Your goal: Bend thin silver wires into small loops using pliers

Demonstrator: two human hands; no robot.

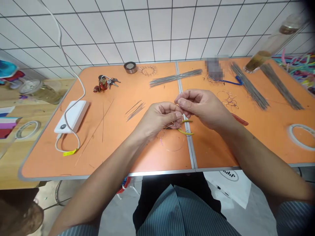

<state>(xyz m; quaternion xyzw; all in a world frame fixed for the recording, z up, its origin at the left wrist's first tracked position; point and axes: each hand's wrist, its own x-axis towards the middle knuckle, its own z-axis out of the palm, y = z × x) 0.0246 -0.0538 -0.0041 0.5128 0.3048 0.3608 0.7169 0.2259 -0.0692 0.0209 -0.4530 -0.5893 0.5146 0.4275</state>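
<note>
Over the orange folding table, my left hand is curled around yellow-handled pliers, whose jaws are hidden in my fingers. A thin wire loop with small pink beads hangs below that hand. My right hand pinches at something thin close to my left fingertips; the wire there is too fine to see clearly. Just beyond my right wrist lies a red-handled tool, and copper wire loops sit beyond my right hand.
Bundles of grey wire rods and a small bundle of thin wires lie on the table. Also there are keys, a white power bank, a tape roll and a glass tube. A tiled wall rises behind.
</note>
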